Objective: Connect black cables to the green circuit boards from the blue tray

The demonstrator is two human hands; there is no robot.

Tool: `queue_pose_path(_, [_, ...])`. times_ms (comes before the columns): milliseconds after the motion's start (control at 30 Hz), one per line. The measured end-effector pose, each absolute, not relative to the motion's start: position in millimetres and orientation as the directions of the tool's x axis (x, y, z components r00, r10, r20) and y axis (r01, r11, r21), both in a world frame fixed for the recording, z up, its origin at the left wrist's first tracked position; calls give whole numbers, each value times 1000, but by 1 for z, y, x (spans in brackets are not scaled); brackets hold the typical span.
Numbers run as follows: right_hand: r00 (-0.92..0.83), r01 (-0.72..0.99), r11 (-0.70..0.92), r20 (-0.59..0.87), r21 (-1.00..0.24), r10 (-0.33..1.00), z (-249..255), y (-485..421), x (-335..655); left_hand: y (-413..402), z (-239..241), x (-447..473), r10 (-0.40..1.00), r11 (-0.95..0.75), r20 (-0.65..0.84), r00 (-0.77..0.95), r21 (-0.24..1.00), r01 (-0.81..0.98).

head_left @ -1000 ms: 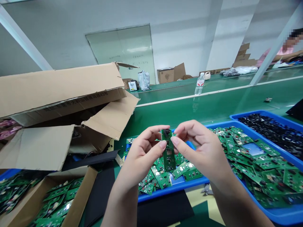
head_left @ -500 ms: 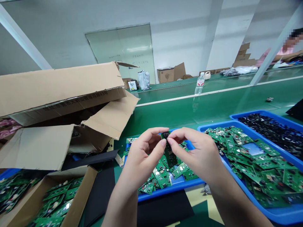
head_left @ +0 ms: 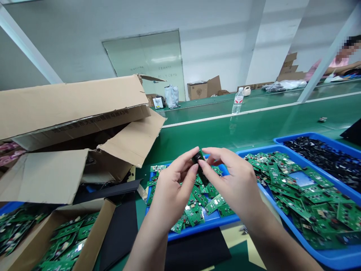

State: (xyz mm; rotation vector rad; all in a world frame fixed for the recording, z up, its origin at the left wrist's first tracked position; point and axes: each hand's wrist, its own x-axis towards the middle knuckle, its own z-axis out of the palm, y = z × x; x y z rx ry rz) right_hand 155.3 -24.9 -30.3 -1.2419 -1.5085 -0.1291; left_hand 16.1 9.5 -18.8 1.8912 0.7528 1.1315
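Between my two hands is a small green circuit board (head_left: 202, 176) with a black part at its upper end. My left hand (head_left: 175, 184) pinches the board's upper left side between thumb and fingers. From the other side my right hand (head_left: 231, 177) is closed on the same upper end, its thumb pressed on the black part. The fingers partly cover the board. Below them lies a blue tray (head_left: 203, 226) with many loose green boards (head_left: 194, 214).
To the right, a blue tray (head_left: 335, 256) is heaped with boards; behind it another (head_left: 313, 134) holds small black parts (head_left: 321, 158). Open cartons (head_left: 70, 109) and a box of boards (head_left: 96, 233) stand left. A water bottle (head_left: 237, 101) stands behind; a person (head_left: 338, 66) sits far right.
The board's upper end has tilted and risen slightly. My right thumb and fingers have shifted to grip round its top; my left hand keeps hold.
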Motion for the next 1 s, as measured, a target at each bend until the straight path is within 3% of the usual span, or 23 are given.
queue_pose_path(233, [158, 858, 372, 871, -354, 465, -36, -23, 148, 8, -28, 29, 772, -596, 538, 338, 797, 94])
queue_pose_path(467, [113, 862, 430, 927, -271, 358, -36, -19, 146, 8, -25, 28, 800, -572, 539, 265, 818, 62])
queue_pose_path(800, [44, 831, 531, 971, -165, 233, -33, -13, 150, 7, -25, 21, 704, -705, 672, 230, 702, 104])
queue_pose_path(900, [156, 867, 444, 970, -226, 189, -33, -10, 171, 2, -20, 19, 735, -678, 668, 119, 726, 116])
queue_pose_path(1000, [514, 743, 404, 842, -533, 164, -30, -11, 197, 1, -13, 14, 784, -621, 619, 50, 782, 58])
